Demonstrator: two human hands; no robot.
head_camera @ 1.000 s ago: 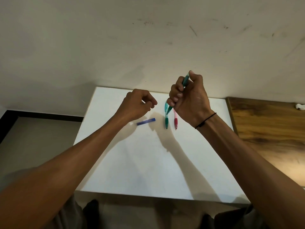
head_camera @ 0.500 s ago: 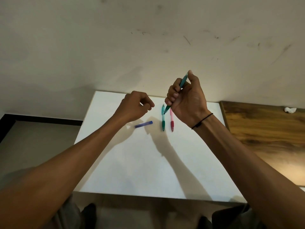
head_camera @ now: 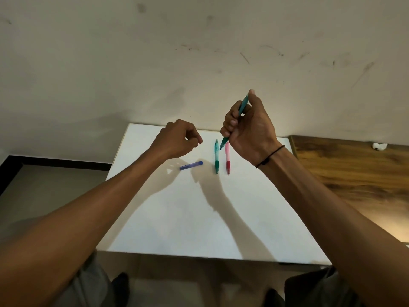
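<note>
Above the white table [head_camera: 166, 229], our right hand [head_camera: 250, 129] grasps a teal pen [head_camera: 243, 104], tip down. Our left hand [head_camera: 177, 140] hangs clenched and empty over the table, where a green pen [head_camera: 216, 159], pink pen [head_camera: 227, 161] and blue stick [head_camera: 191, 165] lie.

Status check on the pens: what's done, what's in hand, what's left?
Done: green pen and pink pen lie side by side on the white table. In hand: the right hand grips a teal pen, tip down, above them. Left: likely laying it beside them; the blue piece lies apart, near the curled left hand, which shows nothing held.
</note>
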